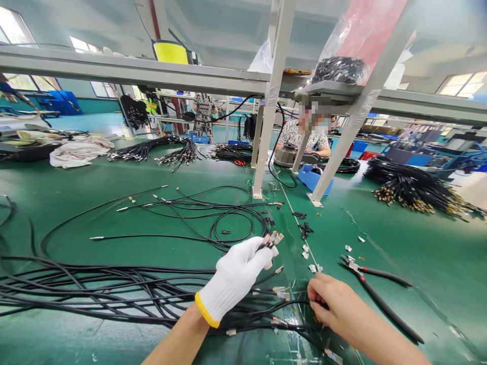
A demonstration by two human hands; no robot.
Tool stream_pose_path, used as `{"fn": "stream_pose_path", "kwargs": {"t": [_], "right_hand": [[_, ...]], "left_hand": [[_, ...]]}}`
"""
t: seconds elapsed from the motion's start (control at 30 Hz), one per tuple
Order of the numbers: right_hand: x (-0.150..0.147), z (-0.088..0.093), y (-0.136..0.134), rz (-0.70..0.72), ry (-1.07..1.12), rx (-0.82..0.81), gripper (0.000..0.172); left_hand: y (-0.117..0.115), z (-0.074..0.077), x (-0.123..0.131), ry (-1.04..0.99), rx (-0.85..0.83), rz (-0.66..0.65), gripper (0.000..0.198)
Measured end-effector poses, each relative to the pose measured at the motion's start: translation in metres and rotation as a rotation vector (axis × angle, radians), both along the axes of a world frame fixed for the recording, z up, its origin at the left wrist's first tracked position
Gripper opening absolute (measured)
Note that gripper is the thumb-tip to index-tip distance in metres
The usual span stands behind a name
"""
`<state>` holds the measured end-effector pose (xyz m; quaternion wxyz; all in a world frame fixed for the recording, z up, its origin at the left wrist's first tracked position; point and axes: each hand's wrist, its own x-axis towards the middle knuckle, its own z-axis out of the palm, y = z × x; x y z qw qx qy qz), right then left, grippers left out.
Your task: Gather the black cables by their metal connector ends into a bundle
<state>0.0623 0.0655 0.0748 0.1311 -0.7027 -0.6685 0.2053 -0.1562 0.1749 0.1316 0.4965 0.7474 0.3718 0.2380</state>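
Observation:
My left hand (241,266), in a white knit glove with a yellow cuff, is closed round several black cable ends. Their pale, metallic-looking connectors (274,238) stick out past the thumb. Bare and lower to the right, my right hand (337,301) pinches a black cable (291,302) that runs in from the left; the fingers hide its tip. Below both hands, a bundle of black cables (144,291) stretches across the green tabletop (182,175), with more connector ends (280,293) between the hands. Cutting pliers (375,289) with dark handles lie open-jawed right of my right hand.
Loose cables (213,205) coil beyond my left hand. Small black pieces (304,228) and white scraps (312,267) lie near the middle. A shelf post (271,116) and a slanted post (352,121) rise from the table. Cable bundles (414,187) lie farther back; a person (292,134) sits opposite.

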Motion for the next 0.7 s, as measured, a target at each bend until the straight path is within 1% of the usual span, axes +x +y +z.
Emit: {"fn": "stream_pose_path", "kwargs": {"t": [0.07,0.17,0.27,0.33,0.43,0.57,0.7], "right_hand": [[0.0,0.001,0.0,-0.017,0.062,0.067,0.011],[0.0,0.007,0.002,-0.11,0.235,0.119,0.025],[0.001,0.012,0.006,-0.205,0.509,0.121,0.036],[0.001,0.014,0.008,-0.239,0.688,0.123,0.042],[0.0,0.015,0.009,-0.264,0.872,0.133,0.048],[-0.005,0.021,0.009,-0.277,0.987,0.151,0.051],[-0.009,0.029,0.008,-0.248,0.957,0.191,0.051]], "left_hand": [[0.0,0.001,0.0,0.008,-0.007,0.006,0.035],[-0.001,0.001,0.0,0.001,-0.038,0.002,0.033],[-0.003,0.004,-0.001,0.009,-0.044,-0.003,0.031],[-0.005,0.006,0.0,0.037,-0.036,0.003,0.031],[-0.006,0.008,0.001,0.094,-0.019,0.008,0.031],[-0.006,0.009,0.002,0.155,0.012,-0.013,0.029],[-0.007,0.011,0.003,0.177,0.009,-0.032,0.029]]}}
